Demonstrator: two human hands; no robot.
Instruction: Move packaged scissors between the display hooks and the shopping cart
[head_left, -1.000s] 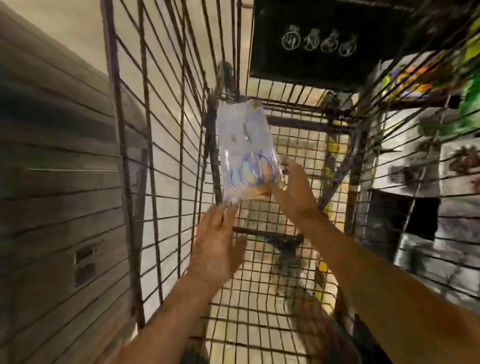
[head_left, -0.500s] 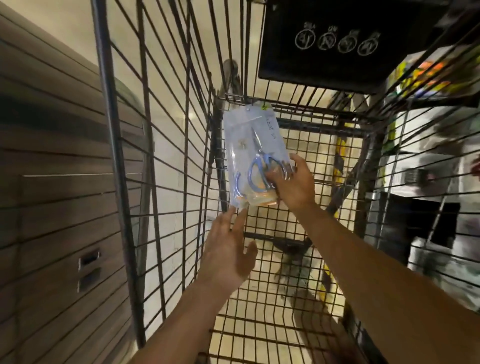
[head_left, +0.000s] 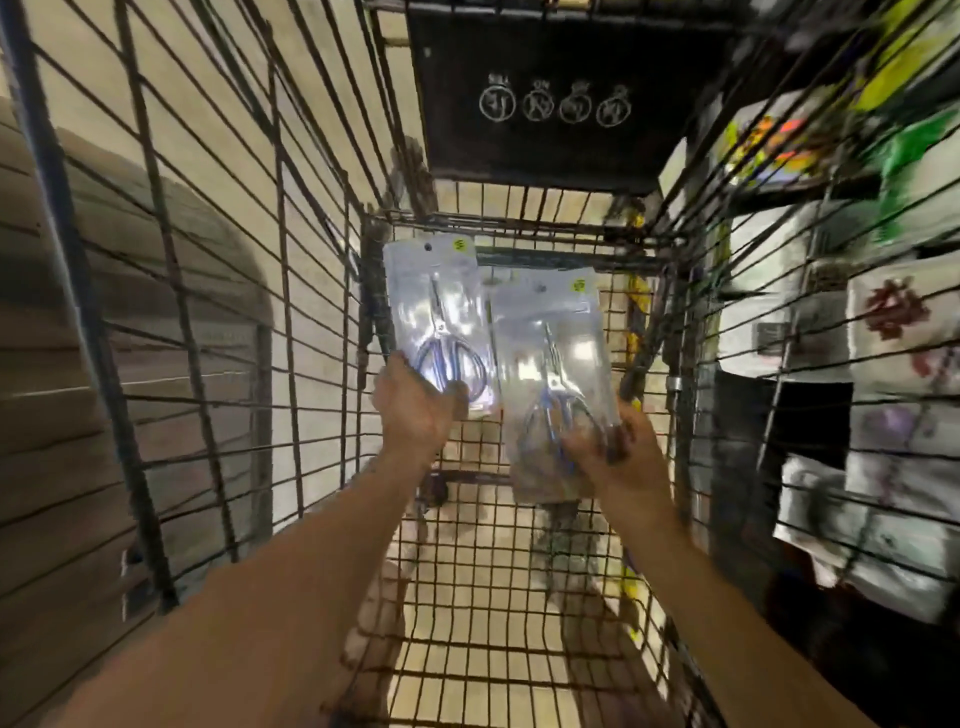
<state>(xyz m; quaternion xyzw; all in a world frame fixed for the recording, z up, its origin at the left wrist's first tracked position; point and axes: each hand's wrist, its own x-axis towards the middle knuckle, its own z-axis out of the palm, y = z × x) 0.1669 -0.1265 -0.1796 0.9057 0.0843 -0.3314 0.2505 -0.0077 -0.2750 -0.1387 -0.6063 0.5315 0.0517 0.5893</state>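
I look down into a wire shopping cart (head_left: 498, 613). Two clear packs of blue-handled scissors are held up inside it, side by side. My left hand (head_left: 415, 410) grips the bottom of the left scissors pack (head_left: 436, 312). My right hand (head_left: 618, 447) grips the lower part of the right scissors pack (head_left: 550, 353), which overlaps the left pack's edge slightly and hangs a little lower. Both packs stand upright with their hang holes at the top. No display hooks are in view.
The cart's wire sides rise close on the left (head_left: 218, 312) and right (head_left: 727, 364). A black panel with white round symbols (head_left: 556, 104) hangs at the cart's far end. Wooden slats (head_left: 62, 415) lie outside left; blurred store goods (head_left: 893, 322) outside right.
Earlier only my right hand held one pack, with my left hand open below it. Now each hand holds a pack, and my left hand has risen and closed on the left one.
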